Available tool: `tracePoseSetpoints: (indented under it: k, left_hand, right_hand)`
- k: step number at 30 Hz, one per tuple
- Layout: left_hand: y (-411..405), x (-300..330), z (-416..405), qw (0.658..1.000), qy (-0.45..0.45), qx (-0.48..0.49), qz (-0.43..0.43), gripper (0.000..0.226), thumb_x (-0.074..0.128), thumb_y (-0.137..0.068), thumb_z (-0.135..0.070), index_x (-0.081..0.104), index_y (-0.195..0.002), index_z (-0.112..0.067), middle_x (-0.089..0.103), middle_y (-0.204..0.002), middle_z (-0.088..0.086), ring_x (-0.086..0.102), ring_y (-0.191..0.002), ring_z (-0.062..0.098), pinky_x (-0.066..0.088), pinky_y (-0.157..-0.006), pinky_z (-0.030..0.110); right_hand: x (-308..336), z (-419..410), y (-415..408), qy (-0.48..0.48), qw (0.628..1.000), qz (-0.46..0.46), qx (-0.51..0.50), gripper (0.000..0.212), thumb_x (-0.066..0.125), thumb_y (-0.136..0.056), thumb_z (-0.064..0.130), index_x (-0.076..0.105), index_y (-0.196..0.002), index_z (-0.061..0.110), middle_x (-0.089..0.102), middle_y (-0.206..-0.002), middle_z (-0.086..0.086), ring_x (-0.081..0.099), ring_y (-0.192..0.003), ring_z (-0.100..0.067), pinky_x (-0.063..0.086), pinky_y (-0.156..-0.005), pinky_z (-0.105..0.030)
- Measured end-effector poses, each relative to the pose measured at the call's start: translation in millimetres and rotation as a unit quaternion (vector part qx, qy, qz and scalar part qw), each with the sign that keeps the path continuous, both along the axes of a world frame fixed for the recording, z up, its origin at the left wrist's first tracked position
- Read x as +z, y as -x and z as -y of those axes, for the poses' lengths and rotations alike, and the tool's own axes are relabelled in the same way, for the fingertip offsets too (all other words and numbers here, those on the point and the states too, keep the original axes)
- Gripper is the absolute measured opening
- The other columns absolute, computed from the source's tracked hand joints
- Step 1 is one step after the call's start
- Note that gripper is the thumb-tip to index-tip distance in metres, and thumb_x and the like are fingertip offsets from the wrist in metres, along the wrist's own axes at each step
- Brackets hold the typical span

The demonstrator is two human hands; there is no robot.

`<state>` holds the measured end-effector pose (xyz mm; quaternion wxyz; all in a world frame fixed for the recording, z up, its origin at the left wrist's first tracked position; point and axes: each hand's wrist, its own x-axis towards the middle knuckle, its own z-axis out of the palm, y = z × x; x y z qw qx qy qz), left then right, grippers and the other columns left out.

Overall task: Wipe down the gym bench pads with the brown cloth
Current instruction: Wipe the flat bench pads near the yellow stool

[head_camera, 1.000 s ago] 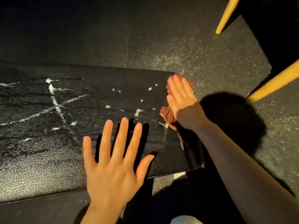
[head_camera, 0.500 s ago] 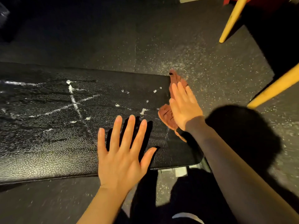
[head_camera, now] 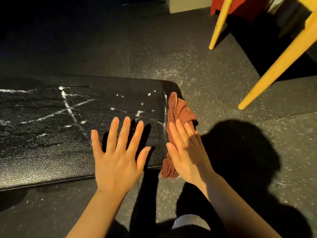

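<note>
A black gym bench pad (head_camera: pixel 51 152) runs from the left edge to the middle, streaked and dotted with white powder. The brown cloth (head_camera: pixel 180 112) lies bunched on the pad's right end and hangs over its near edge. My right hand (head_camera: pixel 186 152) presses flat on the cloth, fingers straight and together, covering its middle. My left hand (head_camera: pixel 118 157) hovers just above the pad beside it, fingers spread, holding nothing and casting a shadow on the pad.
Two yellow legs (head_camera: pixel 277 64) of a frame slant down to the speckled rubber floor (head_camera: pixel 214 83) at the upper right. White powder dusts the floor beyond the pad's end. My dark trouser legs and a white shoe tip (head_camera: pixel 188 220) are at the bottom.
My right hand has slid the cloth along the pad's right end toward the near edge. The cloth now hangs over that edge. My left hand stayed spread above the pad.
</note>
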<state>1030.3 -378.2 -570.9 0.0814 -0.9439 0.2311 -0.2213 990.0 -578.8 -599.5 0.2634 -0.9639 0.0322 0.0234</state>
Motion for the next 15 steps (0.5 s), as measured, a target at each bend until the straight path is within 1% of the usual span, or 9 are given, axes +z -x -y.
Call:
tracePoseSetpoints:
  k: [1,3,4,5,7,9,11,15]
  left_hand:
    - [0,0,0,1.0,0.002,-0.002,0.0,0.057,0.027,-0.106,-0.053,0.041,-0.152,-0.022,0.042,-0.155,0.011,0.03,-0.147,0.033,0.016,-0.116,0.065]
    - [0,-1,1,1.0,0.001,-0.005,0.002,0.057,0.027,-0.106,-0.053,0.041,-0.152,-0.022,0.042,-0.155,0.011,0.03,-0.147,0.033,0.017,-0.116,0.064]
    - [0,-1,1,1.0,0.0,-0.005,0.004,0.058,0.028,-0.106,-0.053,0.041,-0.152,-0.022,0.042,-0.155,0.011,0.031,-0.147,0.033,0.018,-0.116,0.064]
    - [0,-2,1,1.0,-0.002,-0.004,0.006,0.058,0.029,-0.105,-0.054,0.041,-0.152,-0.022,0.043,-0.154,0.011,0.031,-0.146,0.033,0.018,-0.116,0.063]
    - [-1,-3,2,1.0,-0.008,-0.001,0.009,0.06,0.031,-0.104,-0.057,0.041,-0.152,-0.022,0.046,-0.152,0.01,0.033,-0.145,0.034,0.017,-0.116,0.061]
    - [-1,-4,2,1.0,-0.014,0.0,0.008,0.063,0.034,-0.102,-0.06,0.041,-0.152,-0.022,0.048,-0.151,0.01,0.033,-0.145,0.034,0.018,-0.116,0.059]
    - [-1,-5,3,1.0,-0.019,0.003,0.006,0.065,0.036,-0.1,-0.061,0.042,-0.151,-0.022,0.048,-0.15,0.009,0.033,-0.144,0.034,0.019,-0.115,0.058]
    - [-2,-5,3,1.0,-0.027,0.003,0.001,0.065,0.037,-0.099,-0.062,0.044,-0.15,-0.023,0.05,-0.149,0.007,0.035,-0.143,0.034,0.022,-0.114,0.056]
  right_hand:
    - [1,2,-8,-0.016,1.0,0.003,-0.008,0.066,0.014,-0.095,0.054,0.008,-0.155,0.025,0.014,-0.164,0.0,0.01,-0.152,-0.027,0.011,-0.122,-0.049]
    - [2,7,-31,-0.042,0.999,-0.022,-0.022,0.061,0.009,-0.096,0.054,-0.005,-0.151,0.034,-0.006,-0.16,0.014,-0.006,-0.153,-0.019,-0.006,-0.122,-0.039]
    - [1,10,-44,-0.04,0.998,-0.038,-0.025,0.058,0.007,-0.098,0.052,-0.009,-0.151,0.035,-0.012,-0.156,0.018,-0.011,-0.152,-0.016,-0.013,-0.12,-0.034]
    - [-1,14,-57,-0.032,0.998,-0.043,-0.022,0.058,0.005,-0.097,0.05,-0.011,-0.151,0.035,-0.013,-0.157,0.019,-0.014,-0.152,-0.015,-0.016,-0.118,-0.031]
    - [-4,22,-86,-0.02,0.999,-0.05,-0.006,0.059,0.004,-0.096,0.047,-0.013,-0.151,0.034,-0.012,-0.163,0.013,-0.015,-0.151,-0.016,-0.014,-0.12,-0.035]
    - [-8,28,-116,-0.003,0.998,-0.069,0.013,0.055,0.007,-0.104,0.043,-0.011,-0.155,0.032,-0.015,-0.164,0.01,-0.018,-0.151,-0.016,-0.012,-0.122,-0.039]
    - [-8,34,-147,0.013,0.997,-0.079,0.017,0.054,0.01,-0.107,0.04,-0.01,-0.156,0.031,-0.017,-0.164,0.009,-0.018,-0.151,-0.016,-0.012,-0.122,-0.04]
    - [-2,34,-189,0.003,0.999,-0.042,0.018,0.054,0.012,-0.108,0.041,0.0,-0.159,0.029,-0.004,-0.167,0.006,-0.008,-0.153,-0.019,-0.007,-0.122,-0.044]
